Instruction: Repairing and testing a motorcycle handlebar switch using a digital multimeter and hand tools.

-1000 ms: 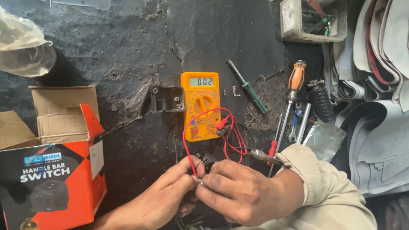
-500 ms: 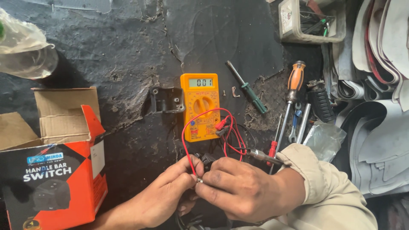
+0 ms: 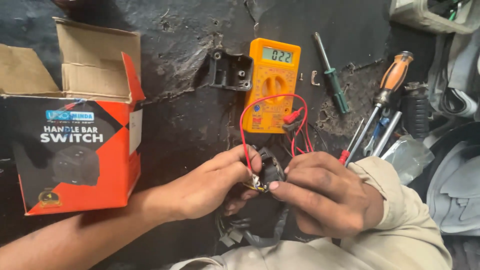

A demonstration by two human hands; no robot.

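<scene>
My left hand [image 3: 210, 187] and my right hand [image 3: 327, 192] meet over a small black switch part [image 3: 270, 167] with wires at its underside. My left fingers pinch it from the left, where the red test lead [image 3: 243, 135] ends. My right thumb and fingers grip it from the right. The red lead loops back to an orange multimeter [image 3: 272, 85] lying on the dark bench, its display lit. A black wire bundle [image 3: 250, 232] hangs below my hands.
An open orange and black cardboard box [image 3: 80, 145] stands at the left. A black plastic cover [image 3: 230, 70] lies beside the meter. A green screwdriver [image 3: 331, 75], an orange-handled screwdriver [image 3: 387, 92] and other tools lie at the right, next to grey plastic panels [image 3: 457, 185].
The camera has tilted and come closer, so the box and meter sit higher and larger in view. Both hands stay on the switch part. The meter's reading has changed.
</scene>
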